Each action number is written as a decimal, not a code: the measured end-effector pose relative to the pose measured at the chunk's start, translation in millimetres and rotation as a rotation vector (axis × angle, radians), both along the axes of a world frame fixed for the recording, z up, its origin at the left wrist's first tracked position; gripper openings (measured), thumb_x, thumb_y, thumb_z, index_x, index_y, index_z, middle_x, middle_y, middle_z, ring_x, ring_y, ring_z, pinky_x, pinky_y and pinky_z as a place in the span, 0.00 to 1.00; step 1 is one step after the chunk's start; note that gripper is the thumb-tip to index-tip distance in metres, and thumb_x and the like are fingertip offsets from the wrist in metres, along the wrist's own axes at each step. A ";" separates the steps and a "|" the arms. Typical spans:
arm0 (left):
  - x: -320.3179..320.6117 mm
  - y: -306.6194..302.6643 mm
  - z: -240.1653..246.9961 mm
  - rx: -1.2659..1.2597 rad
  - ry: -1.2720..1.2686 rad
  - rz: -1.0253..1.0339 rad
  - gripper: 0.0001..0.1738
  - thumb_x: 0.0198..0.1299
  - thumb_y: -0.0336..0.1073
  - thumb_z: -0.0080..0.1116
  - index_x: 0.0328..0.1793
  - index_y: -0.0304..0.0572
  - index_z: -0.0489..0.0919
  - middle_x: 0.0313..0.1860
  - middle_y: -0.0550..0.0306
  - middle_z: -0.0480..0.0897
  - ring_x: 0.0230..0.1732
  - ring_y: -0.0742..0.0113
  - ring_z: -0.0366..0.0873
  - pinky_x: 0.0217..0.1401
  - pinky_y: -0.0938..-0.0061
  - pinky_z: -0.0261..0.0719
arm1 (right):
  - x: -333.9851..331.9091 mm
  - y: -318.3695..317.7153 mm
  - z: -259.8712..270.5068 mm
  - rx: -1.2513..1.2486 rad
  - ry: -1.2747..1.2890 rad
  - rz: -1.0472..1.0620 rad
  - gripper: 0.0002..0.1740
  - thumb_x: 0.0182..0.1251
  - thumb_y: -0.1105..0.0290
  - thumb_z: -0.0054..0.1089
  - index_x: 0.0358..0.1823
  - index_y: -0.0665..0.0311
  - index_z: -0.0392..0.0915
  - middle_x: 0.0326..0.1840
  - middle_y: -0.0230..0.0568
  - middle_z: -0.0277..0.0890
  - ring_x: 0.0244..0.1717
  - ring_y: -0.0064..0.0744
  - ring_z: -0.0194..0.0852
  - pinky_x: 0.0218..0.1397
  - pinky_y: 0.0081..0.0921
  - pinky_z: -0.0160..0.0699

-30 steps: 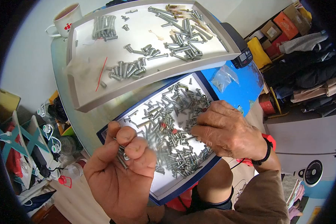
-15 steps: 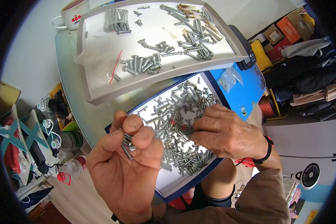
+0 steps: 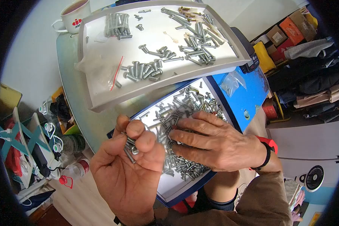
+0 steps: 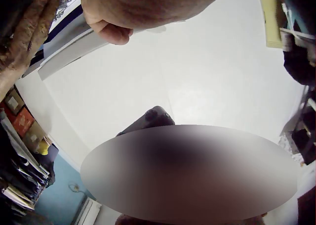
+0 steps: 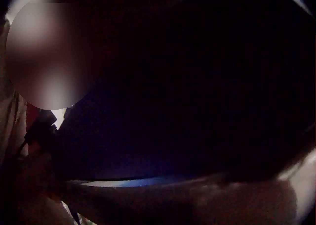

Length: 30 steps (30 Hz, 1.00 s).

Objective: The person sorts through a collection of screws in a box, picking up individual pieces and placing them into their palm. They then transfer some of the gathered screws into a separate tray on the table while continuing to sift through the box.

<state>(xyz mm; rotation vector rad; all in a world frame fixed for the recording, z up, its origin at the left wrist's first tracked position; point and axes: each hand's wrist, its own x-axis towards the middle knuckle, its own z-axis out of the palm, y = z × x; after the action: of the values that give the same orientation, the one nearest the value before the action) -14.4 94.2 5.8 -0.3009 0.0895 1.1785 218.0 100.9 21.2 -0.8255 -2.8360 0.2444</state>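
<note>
In the head view my left hand (image 3: 130, 171), palm up, grips a few screws (image 3: 129, 153) between curled fingers and thumb, left of the blue-edged box (image 3: 169, 191). That box holds a heap of small screws (image 3: 186, 165). Over the heap lies my right hand (image 3: 218, 145), back up, its fingers spread and slightly bent among the screws; their tips are partly hidden. The left wrist view shows part of the left hand (image 4: 148, 5) at the top. The right wrist view is too dark to show the hand.
A grey-white tray (image 3: 120, 98) beyond the box holds larger bolts (image 3: 143, 69) and a plastic bag (image 3: 98, 71). A mug (image 3: 76, 17) stands at the tray's back left corner. Another small bag (image 3: 232, 82) lies on the blue surface. Bottles (image 3: 73, 169) stand at the lower left.
My right hand has moved left across the screw heap, and its fingers have spread. The left hand still grips its screws. The head view has shifted since the earliest frame.
</note>
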 end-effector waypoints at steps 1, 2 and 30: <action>0.2 -0.1 -0.2 -0.011 0.007 0.006 0.20 0.67 0.23 0.49 0.65 0.33 0.75 0.50 0.54 0.77 0.48 0.61 0.75 0.50 0.65 0.72 | 2.3 1.0 -1.6 0.002 0.000 -0.001 0.21 0.61 0.67 0.60 0.55 0.65 0.85 0.68 0.46 0.79 0.69 0.48 0.76 0.75 0.49 0.71; 0.1 0.0 -0.5 -0.021 0.015 0.014 0.20 0.68 0.24 0.49 0.65 0.33 0.75 0.50 0.54 0.77 0.47 0.61 0.74 0.50 0.65 0.72 | 6.3 2.2 -2.5 0.008 -0.026 -0.014 0.22 0.61 0.67 0.60 0.56 0.64 0.86 0.69 0.45 0.79 0.70 0.48 0.75 0.76 0.50 0.69; 5.4 4.0 -3.6 -0.077 -0.032 0.029 0.20 0.72 0.28 0.47 0.67 0.29 0.76 0.52 0.45 0.80 0.50 0.51 0.78 0.54 0.60 0.77 | 46.1 4.6 1.3 -0.204 0.218 0.024 0.23 0.58 0.64 0.61 0.50 0.73 0.85 0.59 0.54 0.84 0.57 0.50 0.86 0.56 0.44 0.85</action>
<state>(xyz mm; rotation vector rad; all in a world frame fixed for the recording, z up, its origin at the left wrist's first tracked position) -9.0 98.2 2.2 -0.3898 0.1031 1.2008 264.1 105.5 22.5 -0.7507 -2.6473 0.5975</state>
